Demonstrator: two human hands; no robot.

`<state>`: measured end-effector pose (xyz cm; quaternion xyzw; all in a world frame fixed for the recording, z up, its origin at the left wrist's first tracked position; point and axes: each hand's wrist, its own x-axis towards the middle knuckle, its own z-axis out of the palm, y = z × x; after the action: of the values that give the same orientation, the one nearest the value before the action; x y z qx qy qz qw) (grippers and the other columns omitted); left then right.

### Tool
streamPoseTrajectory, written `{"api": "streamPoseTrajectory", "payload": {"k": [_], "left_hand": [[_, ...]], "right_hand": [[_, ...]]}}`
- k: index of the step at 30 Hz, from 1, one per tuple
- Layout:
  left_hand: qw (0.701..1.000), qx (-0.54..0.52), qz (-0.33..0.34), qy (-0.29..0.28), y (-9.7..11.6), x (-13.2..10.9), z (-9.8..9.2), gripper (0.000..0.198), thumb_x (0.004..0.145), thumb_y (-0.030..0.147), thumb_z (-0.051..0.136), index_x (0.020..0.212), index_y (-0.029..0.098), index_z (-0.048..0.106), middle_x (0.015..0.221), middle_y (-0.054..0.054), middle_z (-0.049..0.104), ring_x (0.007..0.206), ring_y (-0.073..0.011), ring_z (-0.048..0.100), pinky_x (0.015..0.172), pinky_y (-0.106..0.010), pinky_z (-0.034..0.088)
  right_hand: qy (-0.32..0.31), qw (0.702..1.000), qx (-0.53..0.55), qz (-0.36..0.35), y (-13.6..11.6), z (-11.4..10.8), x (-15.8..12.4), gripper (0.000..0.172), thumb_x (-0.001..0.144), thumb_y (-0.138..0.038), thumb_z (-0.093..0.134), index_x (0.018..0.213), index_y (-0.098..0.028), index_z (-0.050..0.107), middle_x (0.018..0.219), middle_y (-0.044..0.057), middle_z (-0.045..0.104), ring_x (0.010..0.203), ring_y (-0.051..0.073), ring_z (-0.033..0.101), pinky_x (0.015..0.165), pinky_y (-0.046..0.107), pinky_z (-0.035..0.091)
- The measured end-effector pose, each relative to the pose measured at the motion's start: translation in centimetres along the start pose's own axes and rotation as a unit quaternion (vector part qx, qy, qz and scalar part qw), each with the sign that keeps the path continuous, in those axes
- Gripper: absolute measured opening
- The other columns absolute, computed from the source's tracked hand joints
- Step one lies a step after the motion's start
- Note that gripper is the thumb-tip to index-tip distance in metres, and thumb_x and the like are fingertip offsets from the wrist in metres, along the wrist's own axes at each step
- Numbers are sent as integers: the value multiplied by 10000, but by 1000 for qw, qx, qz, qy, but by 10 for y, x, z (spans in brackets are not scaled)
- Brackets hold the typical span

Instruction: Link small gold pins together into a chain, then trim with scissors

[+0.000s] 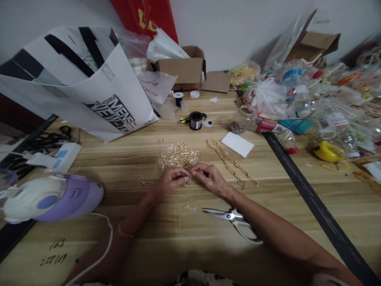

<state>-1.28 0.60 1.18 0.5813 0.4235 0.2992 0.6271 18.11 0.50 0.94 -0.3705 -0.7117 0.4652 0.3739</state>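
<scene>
My left hand point(175, 178) and my right hand point(209, 178) meet fingertip to fingertip over the wooden table. Both are closed in a pinch; whatever lies between the fingers is too small to name. Just behind them is a heap of gold and silver beads or small chain pieces point(176, 154). A short silver chain piece point(146, 181) lies left of my left hand. Gold beaded chains point(231, 163) stretch out to the right of my right hand. Nearer me lie a few small silver bits point(188, 208) and scissors point(230, 216), partly under my right forearm.
Behind the heap are a wire spool point(195, 120), a black thread spool point(178, 100) and a jar of beads point(241, 119). A white card point(237, 144) lies right. A purple-white appliance point(71, 196) and its cord stand left, near a large paper bag point(119, 95). Plastic bottles crowd the right.
</scene>
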Motion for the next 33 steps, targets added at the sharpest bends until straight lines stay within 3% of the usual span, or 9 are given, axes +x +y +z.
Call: {"api": "streamPoseTrajectory", "payload": {"k": [5, 12, 25, 33], "left_hand": [[1000, -13, 4, 4, -1, 2, 0, 256, 704, 321, 713, 832, 114, 634, 710, -32, 678, 620, -101, 597, 628, -227, 488], [1000, -15, 10, 11, -6, 3, 0, 261, 681, 315, 731, 809, 118, 619, 707, -29, 670, 649, -117, 615, 656, -241, 493], [982, 151, 81, 85, -2, 0, 10, 81, 697, 196, 629, 747, 140, 598, 677, -3, 604, 623, -101, 549, 598, -198, 433], [976, 185, 89, 71, 4, -2, 12, 53, 727, 204, 586, 715, 153, 590, 626, 15, 567, 588, -104, 508, 566, -198, 400]], "right_hand": [[6, 1000, 9, 8, -2, 0, -1, 233, 888, -325, 499, 807, -135, 608, 588, -37, 429, 543, 93, 355, 519, 215, 277], [-2, 999, 29, 14, -3, 0, 0, 257, 885, -359, 504, 805, -136, 604, 616, -25, 477, 562, 100, 387, 530, 219, 292], [-24, 999, 7, 25, -6, -1, -1, 265, 890, -375, 504, 806, -142, 598, 613, -28, 476, 557, 96, 372, 526, 216, 284], [-32, 999, -12, 25, -6, -2, -1, 255, 894, -348, 488, 793, -135, 585, 631, -21, 487, 572, 95, 373, 523, 213, 283]]}}
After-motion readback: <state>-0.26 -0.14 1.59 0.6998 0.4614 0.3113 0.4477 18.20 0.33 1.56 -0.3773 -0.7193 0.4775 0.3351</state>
